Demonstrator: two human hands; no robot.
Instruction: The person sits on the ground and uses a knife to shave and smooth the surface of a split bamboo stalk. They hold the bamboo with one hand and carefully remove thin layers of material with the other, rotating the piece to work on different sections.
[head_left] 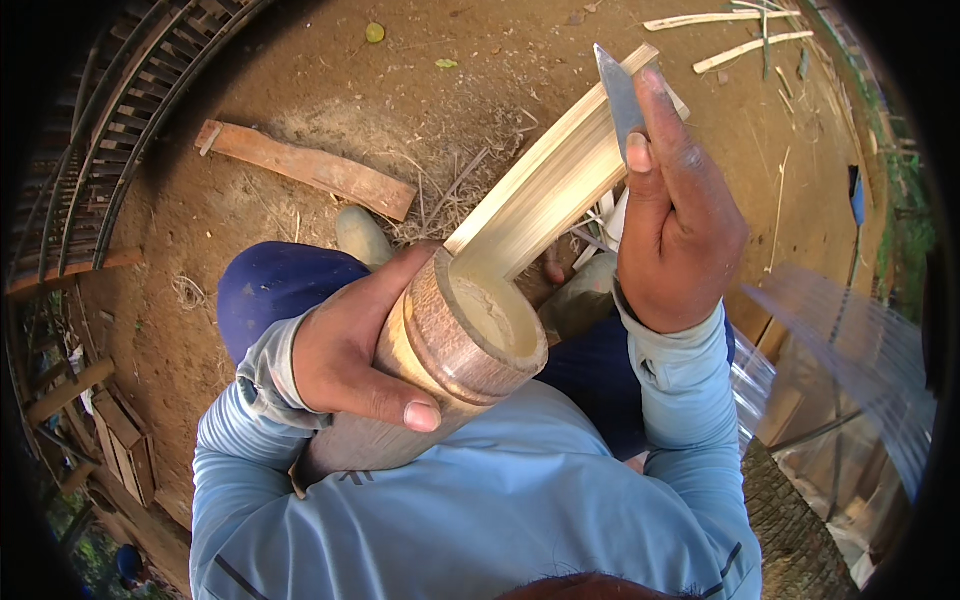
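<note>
A bamboo piece (452, 330) lies tilted across my lap and against my shirt. Its near part is a round, brown-skinned tube with an open mouth, and from the far side of the rim a long pale split tongue (550, 175) runs up and to the right. Wrapped round the tube is my left hand (350, 345), closed, thumb toward me. Near the tongue's far end, my right hand (685, 210) is closed on a knife; its grey pointed blade (622, 100) lies against the pale bamboo. The knife's handle is hidden by the hand.
A reddish-brown plank (305, 168) lies on the dirt ground ahead, near dry plant scraps (460, 195). Pale split strips (752, 50) are scattered at the far right. Clear corrugated sheeting (850, 350) stands at my right, a slatted wooden structure (130, 130) at the left.
</note>
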